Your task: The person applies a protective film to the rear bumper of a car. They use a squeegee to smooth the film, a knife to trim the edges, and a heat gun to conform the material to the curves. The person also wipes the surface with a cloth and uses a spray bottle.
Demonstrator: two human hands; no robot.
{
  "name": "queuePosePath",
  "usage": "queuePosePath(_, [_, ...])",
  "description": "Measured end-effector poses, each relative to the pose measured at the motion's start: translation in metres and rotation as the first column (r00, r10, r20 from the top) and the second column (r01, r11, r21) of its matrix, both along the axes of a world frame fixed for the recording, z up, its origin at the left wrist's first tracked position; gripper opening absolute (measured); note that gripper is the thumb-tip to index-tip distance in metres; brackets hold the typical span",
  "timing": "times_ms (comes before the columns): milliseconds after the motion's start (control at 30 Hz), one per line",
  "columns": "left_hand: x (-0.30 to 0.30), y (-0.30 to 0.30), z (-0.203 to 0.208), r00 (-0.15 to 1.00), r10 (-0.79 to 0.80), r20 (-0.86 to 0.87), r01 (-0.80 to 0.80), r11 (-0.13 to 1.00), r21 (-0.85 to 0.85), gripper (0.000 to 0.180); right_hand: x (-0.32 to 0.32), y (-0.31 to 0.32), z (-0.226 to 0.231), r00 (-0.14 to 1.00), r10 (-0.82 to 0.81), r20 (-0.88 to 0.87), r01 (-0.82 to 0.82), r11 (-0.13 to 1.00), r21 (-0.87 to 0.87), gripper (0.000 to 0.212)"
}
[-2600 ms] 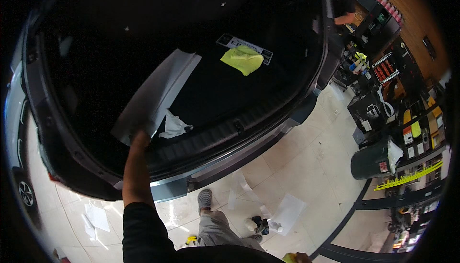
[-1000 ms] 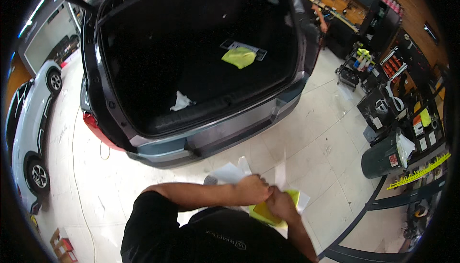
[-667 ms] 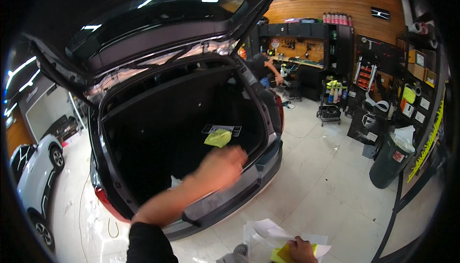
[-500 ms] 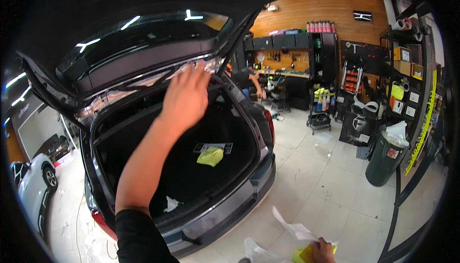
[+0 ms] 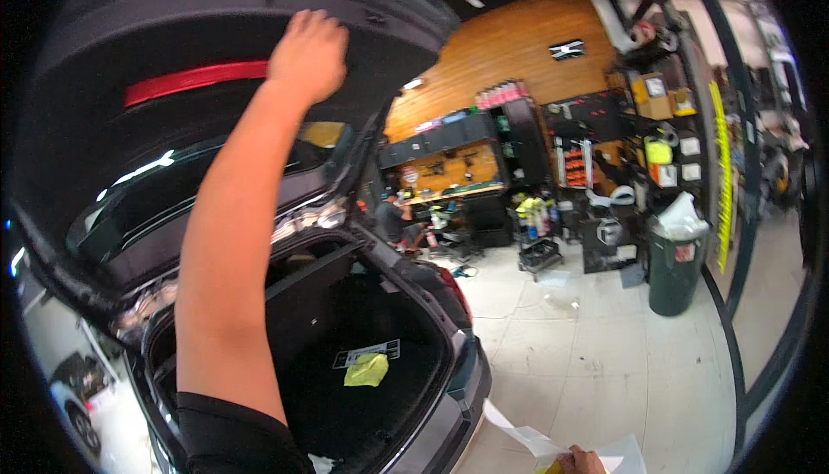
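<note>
Left hand (image 5: 309,58) nearer, over tailgate (image 5: 186,38) in view; tailgate's long axis runs crosswise; left grip, contact: can't tell; right hand (image 5: 582,460) low, well apart, grip holding sheet (image 5: 516,431).

No lettering or sign is clearly legible.

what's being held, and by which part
The right hand holds a white sheet and yellow cloth, grip spot unclear; whether the left hand grips the tailgate can't be told.
</note>
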State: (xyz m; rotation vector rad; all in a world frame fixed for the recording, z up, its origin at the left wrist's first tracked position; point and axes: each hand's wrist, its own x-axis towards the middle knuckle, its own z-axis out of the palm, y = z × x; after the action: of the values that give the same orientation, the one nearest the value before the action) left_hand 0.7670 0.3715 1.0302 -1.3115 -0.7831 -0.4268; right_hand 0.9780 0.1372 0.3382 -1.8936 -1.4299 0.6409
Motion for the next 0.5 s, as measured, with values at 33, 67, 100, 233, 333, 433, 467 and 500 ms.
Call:
queuePosePath(33, [-0.010, 0.015, 0.003, 0.998, 0.054, -0.036, -0.051, 0.996, 0.076, 0.050, -0.002, 0.002, -0.004, 0.999, 0.035, -0.027, -0.034, 0.999, 0.036, 0.026])
queuePosePath(67, [-0.018, 0.032, 0.003, 0.993, 0.102, -0.058, -0.092, 0.984, 0.151, 0.052, -0.004, 0.002, -0.016, 0.999, 0.026, 0.024, -0.027, 0.997, 0.071, 0.026])
queuePosePath(100, [-0.018, 0.038, 0.001, 0.994, 0.109, -0.010, -0.106, 0.983, 0.150, 0.059, -0.004, 0.002, -0.014, 0.996, 0.025, 0.090, -0.034, 0.994, 0.108, 0.025])
queuePosePath(233, [0.026, 0.058, 0.021, 0.997, 0.064, -0.049, -0.056, 0.987, 0.152, 0.061, -0.005, -0.018, 0.002, 0.998, -0.055, 0.004, 0.055, 0.998, -0.024, 0.033])
queuePosePath(333, [0.054, 0.073, 0.027, 0.996, 0.078, 0.051, -0.084, 0.989, 0.121, 0.047, -0.019, -0.037, 0.057, 0.959, -0.276, -0.060, 0.263, 0.949, -0.174, 0.043])
queuePosePath(433, [0.089, 0.102, 0.019, 0.981, -0.064, 0.184, 0.048, 0.995, 0.090, 0.041, -0.024, -0.060, 0.059, 0.889, -0.444, -0.112, 0.416, 0.886, -0.206, 0.050])
queuePosePath(467, [0.100, 0.104, 0.013, 0.972, -0.065, 0.225, 0.050, 0.996, 0.069, 0.039, -0.024, -0.069, 0.054, 0.836, -0.542, -0.082, 0.517, 0.829, -0.213, 0.051])
queuePosePath(500, [0.109, 0.096, 0.010, 0.971, -0.039, 0.234, 0.022, 0.997, 0.074, 0.036, -0.023, -0.083, 0.051, 0.788, -0.614, -0.045, 0.591, 0.774, -0.229, 0.051])
